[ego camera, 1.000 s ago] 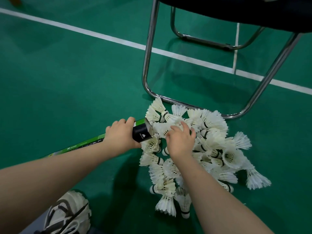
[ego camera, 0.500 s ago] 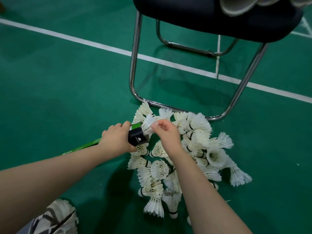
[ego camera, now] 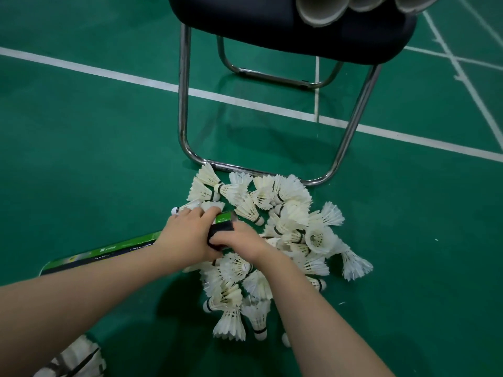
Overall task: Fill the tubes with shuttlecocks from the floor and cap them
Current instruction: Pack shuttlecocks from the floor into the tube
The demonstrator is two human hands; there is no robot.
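While the tube (ego camera: 117, 247) lies slanted on the green court floor (ego camera: 81, 159), its far end reaches into the pile of shuttlecocks (ego camera: 288, 213), and both hands meet at that end. The left hand (ego camera: 187, 235) wraps round the tube just behind its black band (ego camera: 221, 229), with the fingers curled over the top and closed on it. The right hand (ego camera: 245, 240) comes against the mouth end from the other side, its back to the camera. Its thumb lies along the lower edge of the black band and its fingers curl over the end, so it grips the tube there (whether a shuttlecock sits under the palm cannot be told). The two hands touch below the band, and a short green stretch of tube shows between them above it. The near end of the tube points toward the lower left.

The shuttlecocks are white and feathered, heaped loosely on the floor with corks pointing every way. One lies with its cork just beyond the left fingers, and a few lie scattered at the near edge between the forearms. The far edge of the pile touches the front bar of the chair's chrome frame (ego camera: 183, 104). On the chair's dark seat (ego camera: 245, 23), at the top edge of the view, lie cardboard tubes (ego camera: 321, 12) with open mouths facing the camera. White court lines (ego camera: 109, 74) cross the floor behind the chair. A white shoe (ego camera: 73, 360) with dark markings shows at the bottom left corner.
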